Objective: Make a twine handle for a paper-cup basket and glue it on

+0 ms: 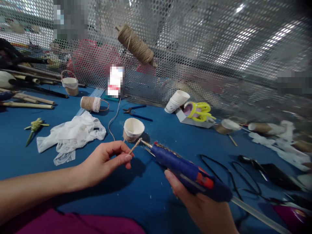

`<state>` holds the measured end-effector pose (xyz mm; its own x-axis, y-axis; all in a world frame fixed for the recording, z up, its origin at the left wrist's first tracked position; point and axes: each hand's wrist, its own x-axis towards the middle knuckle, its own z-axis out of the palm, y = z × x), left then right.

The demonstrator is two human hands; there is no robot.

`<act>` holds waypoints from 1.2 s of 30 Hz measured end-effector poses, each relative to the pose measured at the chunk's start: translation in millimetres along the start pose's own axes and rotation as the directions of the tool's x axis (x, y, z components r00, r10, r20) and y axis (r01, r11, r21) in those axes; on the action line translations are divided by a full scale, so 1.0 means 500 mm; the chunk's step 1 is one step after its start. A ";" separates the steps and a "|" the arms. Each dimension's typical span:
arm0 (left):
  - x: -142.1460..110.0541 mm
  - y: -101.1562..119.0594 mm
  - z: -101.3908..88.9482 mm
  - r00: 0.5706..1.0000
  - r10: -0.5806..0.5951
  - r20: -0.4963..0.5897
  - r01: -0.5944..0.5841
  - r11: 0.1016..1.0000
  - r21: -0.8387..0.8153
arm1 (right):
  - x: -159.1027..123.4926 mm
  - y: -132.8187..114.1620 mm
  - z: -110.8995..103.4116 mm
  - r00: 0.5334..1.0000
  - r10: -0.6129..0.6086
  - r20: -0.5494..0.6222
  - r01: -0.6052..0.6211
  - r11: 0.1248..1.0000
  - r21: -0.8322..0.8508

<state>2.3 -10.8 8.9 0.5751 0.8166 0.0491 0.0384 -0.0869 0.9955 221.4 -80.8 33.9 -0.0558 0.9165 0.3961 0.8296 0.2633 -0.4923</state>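
Note:
A short length of twine (135, 146) is pinched between the thumb and fingers of my left hand (110, 159), its free end pointing up and right. My right hand (195, 198) is wrapped around a blue glue gun (180, 165) with an orange part near its back and a clear glue stick (258, 213) sticking out behind. The gun's metal nozzle is at the end of the twine; whether they touch I cannot tell. Just beyond stands a small paper cup (133, 128) with twine wrapped round its lower part and white trim near the rim.
White lace (73, 135) lies at left, near two twine-wrapped cups with handles (70, 86). Blue pliers (137, 112) and stacked paper cups (177, 100) are farther back. A twine spool (136, 45) hangs at the mesh screen. Black cable (231, 175) loops at right.

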 end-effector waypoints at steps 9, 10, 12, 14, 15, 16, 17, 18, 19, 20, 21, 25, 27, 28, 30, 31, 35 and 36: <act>0.001 0.002 0.001 1.000 0.000 -0.008 0.000 1.000 0.020 | 0.015 -0.004 -0.005 0.994 -0.107 0.026 0.108 0.993 -0.040; 0.001 0.001 0.001 1.000 0.001 -0.007 0.000 1.000 0.022 | 0.013 -0.002 -0.004 0.995 -0.103 0.015 0.104 0.994 -0.043; 0.000 0.001 0.001 1.000 0.004 -0.005 -0.004 1.000 0.028 | 0.009 0.002 -0.003 0.994 -0.107 0.007 0.107 0.993 -0.045; -0.001 0.001 0.000 1.000 0.005 -0.005 -0.005 0.999 0.034 | 0.007 0.002 -0.002 0.994 -0.110 0.003 0.110 0.993 -0.047; -0.001 0.001 0.000 1.000 0.005 -0.005 -0.005 0.999 0.034 | 0.007 0.001 -0.002 0.994 -0.107 0.006 0.107 0.993 -0.044; -0.001 0.001 0.000 1.000 0.005 -0.006 -0.004 0.999 0.032 | 0.007 -0.001 -0.002 0.995 -0.102 0.009 0.102 0.994 -0.035; -0.001 0.001 0.001 1.000 0.004 -0.006 -0.004 1.000 0.030 | 0.008 -0.004 -0.001 0.995 -0.096 0.007 0.096 0.995 -0.020; -0.001 0.001 0.001 1.000 0.003 -0.004 -0.003 1.000 0.027 | 0.009 -0.007 -0.001 0.996 -0.087 -0.002 0.087 0.996 -0.003; 0.000 0.001 0.001 1.000 0.000 -0.012 0.000 1.000 0.025 | 0.010 -0.009 0.000 0.996 -0.087 -0.013 0.087 0.996 0.012; 0.000 0.002 0.001 1.000 0.003 -0.008 -0.003 1.000 0.030 | 0.010 -0.011 0.001 0.995 -0.097 -0.015 0.098 0.995 0.020; 0.001 0.002 0.000 1.000 0.005 -0.011 -0.005 0.999 0.032 | 0.010 -0.011 0.001 0.994 -0.110 -0.022 0.111 0.994 0.018; 0.001 0.002 0.000 1.000 0.002 -0.011 -0.001 0.999 0.041 | 0.009 -0.006 -0.001 0.992 -0.122 -0.036 0.121 0.992 -0.033; 0.000 0.001 0.000 1.000 0.000 -0.010 0.000 0.999 0.040 | 0.010 -0.003 -0.004 0.994 -0.106 -0.010 0.105 0.993 -0.050; 0.000 0.001 0.000 1.000 -0.001 -0.009 0.001 0.999 0.039 | 0.011 -0.003 -0.005 0.995 -0.105 -0.002 0.104 0.993 -0.055; -0.001 0.001 0.000 1.000 -0.001 -0.008 0.001 0.999 0.041 | 0.013 -0.006 -0.006 0.993 -0.116 0.014 0.117 0.991 -0.058; -0.001 0.001 0.000 1.000 -0.002 -0.008 0.002 0.999 0.042 | 0.014 -0.009 -0.006 0.992 -0.123 0.017 0.124 0.991 -0.049; 0.001 0.004 0.000 1.000 -0.006 -0.005 0.006 0.999 0.038 | 0.013 -0.013 -0.001 0.992 -0.126 0.001 0.126 0.992 0.010; 0.001 0.004 0.000 1.000 -0.009 -0.005 0.009 0.999 0.037 | 0.011 -0.012 -0.001 0.992 -0.126 -0.016 0.126 0.992 0.005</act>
<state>2.8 -10.6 10.9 0.5710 0.8200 0.0407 0.0737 -0.1006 0.9922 216.3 -77.3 39.4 -0.1511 0.8712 0.4671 0.8133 0.3781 -0.4422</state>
